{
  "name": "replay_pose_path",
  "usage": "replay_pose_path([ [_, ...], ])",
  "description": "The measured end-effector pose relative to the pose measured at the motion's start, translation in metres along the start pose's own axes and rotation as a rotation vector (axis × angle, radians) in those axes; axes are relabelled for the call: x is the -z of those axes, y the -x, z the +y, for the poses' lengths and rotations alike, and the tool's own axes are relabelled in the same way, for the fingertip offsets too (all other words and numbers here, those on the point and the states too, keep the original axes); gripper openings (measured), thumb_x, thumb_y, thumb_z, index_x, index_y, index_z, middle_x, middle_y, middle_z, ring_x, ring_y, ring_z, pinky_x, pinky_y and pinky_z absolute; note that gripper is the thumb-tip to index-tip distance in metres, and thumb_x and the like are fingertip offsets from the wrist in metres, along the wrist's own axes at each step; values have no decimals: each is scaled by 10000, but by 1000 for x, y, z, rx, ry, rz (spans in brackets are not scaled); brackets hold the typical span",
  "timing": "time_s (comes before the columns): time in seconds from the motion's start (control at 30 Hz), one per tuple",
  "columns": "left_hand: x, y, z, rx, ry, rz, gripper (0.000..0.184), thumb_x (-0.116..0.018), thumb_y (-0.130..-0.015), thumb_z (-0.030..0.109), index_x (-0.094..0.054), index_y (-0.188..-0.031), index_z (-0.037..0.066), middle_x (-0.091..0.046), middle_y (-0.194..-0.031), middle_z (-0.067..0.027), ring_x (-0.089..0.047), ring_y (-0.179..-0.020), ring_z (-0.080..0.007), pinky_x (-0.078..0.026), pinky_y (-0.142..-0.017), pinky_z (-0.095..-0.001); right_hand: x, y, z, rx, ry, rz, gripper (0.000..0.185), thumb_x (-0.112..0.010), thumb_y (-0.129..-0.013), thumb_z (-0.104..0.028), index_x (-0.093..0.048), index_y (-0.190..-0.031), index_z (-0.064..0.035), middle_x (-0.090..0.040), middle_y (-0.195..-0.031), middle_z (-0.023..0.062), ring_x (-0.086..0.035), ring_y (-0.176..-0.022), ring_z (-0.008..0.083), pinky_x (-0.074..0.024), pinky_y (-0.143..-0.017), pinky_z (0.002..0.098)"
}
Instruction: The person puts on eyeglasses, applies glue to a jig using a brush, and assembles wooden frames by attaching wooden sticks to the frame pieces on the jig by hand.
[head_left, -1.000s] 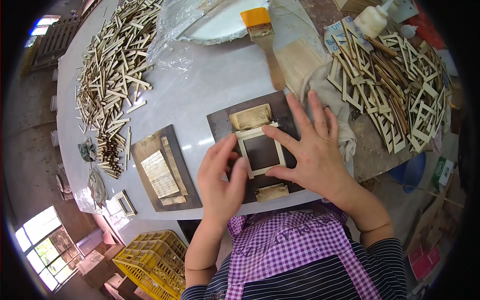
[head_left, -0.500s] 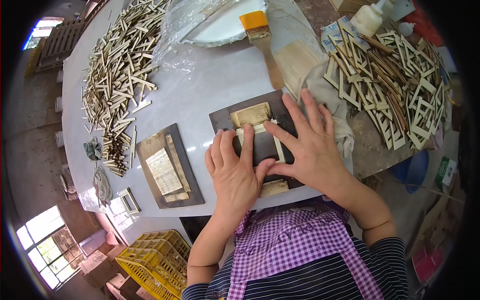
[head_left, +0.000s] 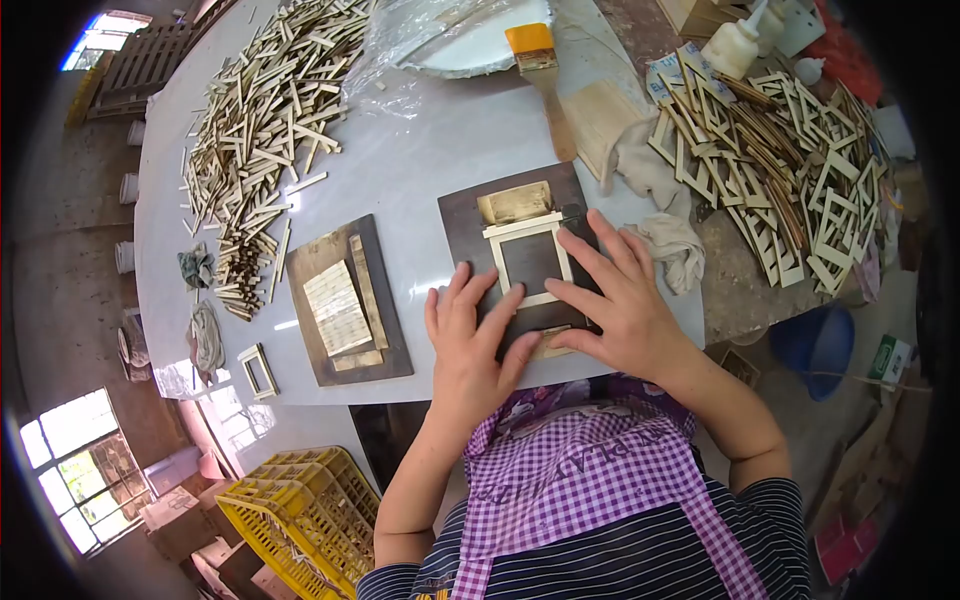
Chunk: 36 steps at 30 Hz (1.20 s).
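A small rectangular frame of pale wood strips (head_left: 523, 226) lies on a dark square board (head_left: 460, 212) in front of me. Its top strip sits against a wooden block (head_left: 515, 203) fixed on the board. My left hand (head_left: 468, 335) rests at the frame's lower left, index fingertip at the bottom corner, fingers spread. On the opposite side, my right hand (head_left: 625, 310) has its fingers apart, with fingertips along the frame's right side and lower right corner. Another wooden block (head_left: 552, 343) shows partly between my thumbs. Neither hand is closed round anything.
A second board (head_left: 390, 320) with a pale slatted panel (head_left: 338, 308) lies to the left, beside a small frame (head_left: 259, 371). Loose strips (head_left: 265, 140) are heaped at the back left. A brush (head_left: 545, 90) and piled frames (head_left: 775, 170) lie right. A yellow crate (head_left: 300, 515) stands below.
Both hands have moved from the frame's upper part down towards its lower corners, uncovering the top strip and left side. The view has shifted slightly.
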<state>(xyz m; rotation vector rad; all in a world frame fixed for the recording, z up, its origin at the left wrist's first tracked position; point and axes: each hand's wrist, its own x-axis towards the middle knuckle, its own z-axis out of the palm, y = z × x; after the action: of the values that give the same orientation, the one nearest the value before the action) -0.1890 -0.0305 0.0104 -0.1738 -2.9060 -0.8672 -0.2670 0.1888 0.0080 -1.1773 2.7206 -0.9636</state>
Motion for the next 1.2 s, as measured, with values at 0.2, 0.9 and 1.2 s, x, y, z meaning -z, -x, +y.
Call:
replay_pose_path([
  [0.2, -4, 18, -1, -35, 61, -44, 512, -838, -816, 255, -681, -1292, 150, -487, -1447, -173, -361, -1474, -427, -189, -1201, -642, -11, 12, -1, 128, -20, 119, 419, -854, -720, -326, -758, -1046, -80, -596, -1450, 135, -424, -1459, 400, -326, -1140, 555],
  [0.9, 76, 87, -85, 567, -151, 566, 370, -738, -911, 114, -635, -1244, -9, -611, -1300, -183, -639, -1077, -299, -528, -903, -379, -40, -31, -71, 296, -102, -19, 427, -819, -796, -223, -701, -1158, -31, -617, -1400, 146, -466, -1420, 403, -332, -1144, 545],
  [1.2, 78, 83, -107, 733, 73, 525, 215, -727, -937, 141, -661, -1057, -25, -615, -932, -107, -585, -682, -189, -507, -653, -337, -104, -72, -124, 290, -240, -203, 509, -821, -802, -209, -656, -1231, 10, -522, -1481, 192, -384, -1469, 404, -308, -1170, 563],
])
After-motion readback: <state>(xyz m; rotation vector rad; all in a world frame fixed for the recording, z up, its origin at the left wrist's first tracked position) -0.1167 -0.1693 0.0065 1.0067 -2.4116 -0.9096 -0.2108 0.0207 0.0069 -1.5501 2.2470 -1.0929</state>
